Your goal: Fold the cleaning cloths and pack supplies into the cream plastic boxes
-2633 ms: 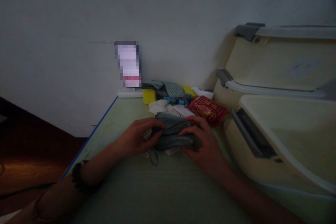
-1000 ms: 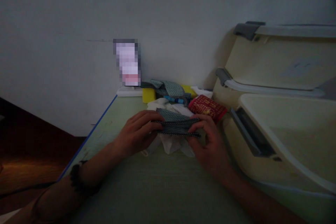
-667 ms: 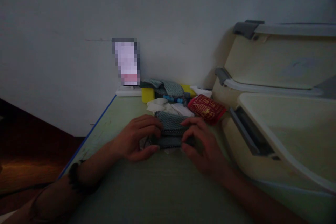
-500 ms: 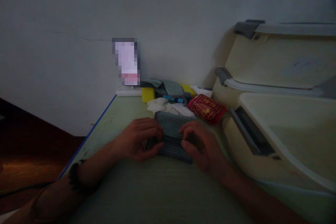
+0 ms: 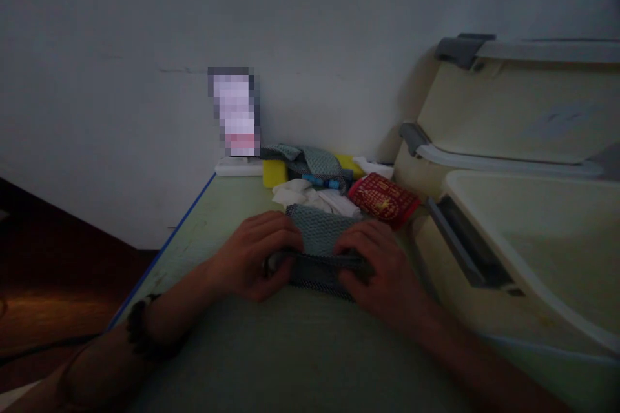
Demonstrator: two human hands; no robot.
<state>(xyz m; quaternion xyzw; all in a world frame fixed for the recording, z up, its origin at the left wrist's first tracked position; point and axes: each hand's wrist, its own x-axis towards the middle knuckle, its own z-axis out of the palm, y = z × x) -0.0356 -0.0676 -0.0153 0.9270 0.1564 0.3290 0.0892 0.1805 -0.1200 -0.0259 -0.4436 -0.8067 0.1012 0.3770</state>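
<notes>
A grey-green textured cloth (image 5: 317, 229) with dark stitched edging lies on the green table, a raised fold running across its middle. My left hand (image 5: 259, 255) grips the left end of this fold, fingers on top and thumb beneath. At the other end my right hand (image 5: 382, 264) closes on the fold in the same way, its fingers curled over the cloth. The cloth's front edge rests on the table between my thumbs. Parts of the fold inside both hands are hidden.
Behind the cloth lie crumpled white tissues (image 5: 300, 193), a red packet with gold print (image 5: 382, 199), another grey-green cloth (image 5: 314, 161) and a yellow block (image 5: 274, 173). A blurred-out phone (image 5: 236, 116) stands against the wall. On the right are cream storage boxes (image 5: 504, 116) with grey latches.
My right hand has moved onto the cloth and closed on its right side. The fold between my hands is now lifted and pulled straighter. My left hand has hardly shifted.
</notes>
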